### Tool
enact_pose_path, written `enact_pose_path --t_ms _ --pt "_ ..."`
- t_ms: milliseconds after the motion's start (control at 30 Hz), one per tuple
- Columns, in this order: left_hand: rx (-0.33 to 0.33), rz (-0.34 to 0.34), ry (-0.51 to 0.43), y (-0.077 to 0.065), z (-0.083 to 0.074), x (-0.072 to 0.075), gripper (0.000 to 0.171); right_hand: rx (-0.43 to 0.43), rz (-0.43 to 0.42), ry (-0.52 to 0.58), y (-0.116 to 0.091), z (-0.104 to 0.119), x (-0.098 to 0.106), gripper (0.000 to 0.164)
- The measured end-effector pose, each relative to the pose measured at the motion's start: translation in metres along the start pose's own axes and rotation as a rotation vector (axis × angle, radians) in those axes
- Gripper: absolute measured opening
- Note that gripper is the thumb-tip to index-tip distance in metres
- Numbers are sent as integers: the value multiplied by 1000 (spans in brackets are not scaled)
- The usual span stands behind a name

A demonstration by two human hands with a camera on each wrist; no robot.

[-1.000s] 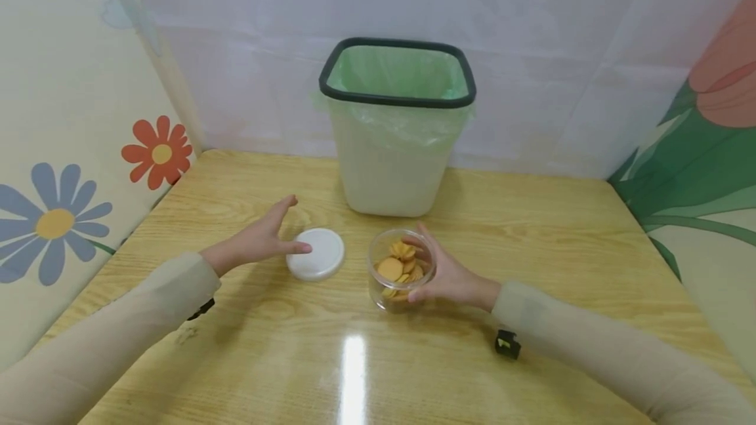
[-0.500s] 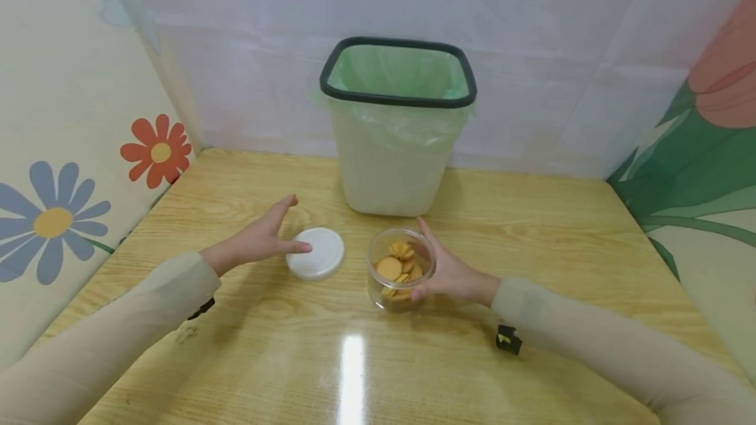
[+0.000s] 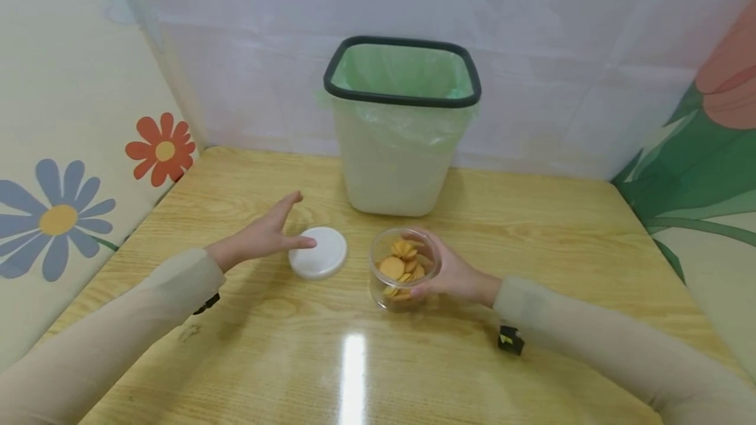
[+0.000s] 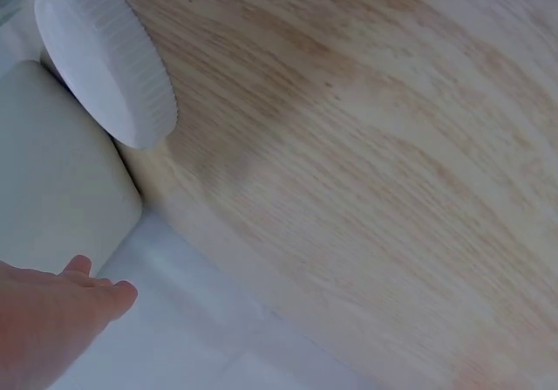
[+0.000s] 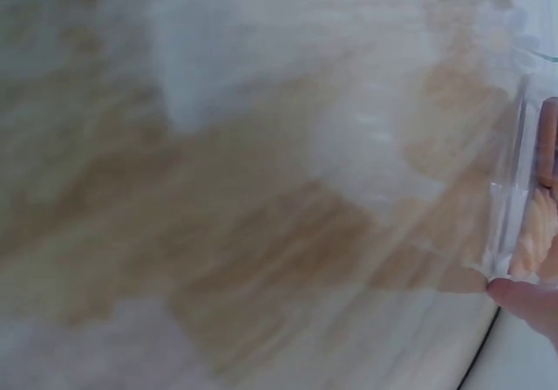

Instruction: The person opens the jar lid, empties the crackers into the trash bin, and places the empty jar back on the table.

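A clear round jar (image 3: 380, 290) with several golden cookies (image 3: 392, 267) inside stands upright on the wooden table, its top uncovered. My right hand (image 3: 451, 274) grips the jar from the right side, thumb at the front and fingers round the back, partly seen through the clear wall. To the left of the jar lies a white round lid (image 3: 327, 253), flat on the table. Over the lid's left edge reaches the thumb of my left hand (image 3: 262, 235), its other fingers stretched out and holding nothing. Whether that thumb touches the lid I cannot tell.
Behind the jar and lid stands a pale bin (image 3: 396, 162) with a dark rim and a green liner bag. A white sheet (image 3: 531, 84) hangs at the back of the table (image 3: 531, 228). Flower-patterned panels (image 3: 59, 117) flank both sides.
Half a second ago a finger of my right hand stuck up off the jar's back; now it lies round the jar again. The left hand, jar and lid look unmoved; the view shifted slightly.
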State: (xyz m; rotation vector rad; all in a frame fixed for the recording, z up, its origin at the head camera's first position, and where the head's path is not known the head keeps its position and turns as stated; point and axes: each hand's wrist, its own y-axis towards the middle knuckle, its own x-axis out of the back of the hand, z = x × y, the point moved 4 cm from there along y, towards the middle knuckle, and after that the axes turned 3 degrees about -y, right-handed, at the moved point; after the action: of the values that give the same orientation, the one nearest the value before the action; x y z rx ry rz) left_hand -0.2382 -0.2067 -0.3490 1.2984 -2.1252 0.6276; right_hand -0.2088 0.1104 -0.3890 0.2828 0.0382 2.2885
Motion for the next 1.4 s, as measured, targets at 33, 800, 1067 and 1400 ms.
enact_pose_path --t_ms 33,800,1067,1400 --pt "-3 -1 -1 1 -1 1 106 7 -6 -1 -1 1 1 99" --pt "-80 -228 -317 17 -63 45 65 82 -74 44 -16 12 19 102" --pt "-99 -321 -447 24 -76 57 59 97 -79 31 -20 15 23 100" --pt "-172 -454 -601 29 -98 72 52 119 -94 21 -25 19 27 102"
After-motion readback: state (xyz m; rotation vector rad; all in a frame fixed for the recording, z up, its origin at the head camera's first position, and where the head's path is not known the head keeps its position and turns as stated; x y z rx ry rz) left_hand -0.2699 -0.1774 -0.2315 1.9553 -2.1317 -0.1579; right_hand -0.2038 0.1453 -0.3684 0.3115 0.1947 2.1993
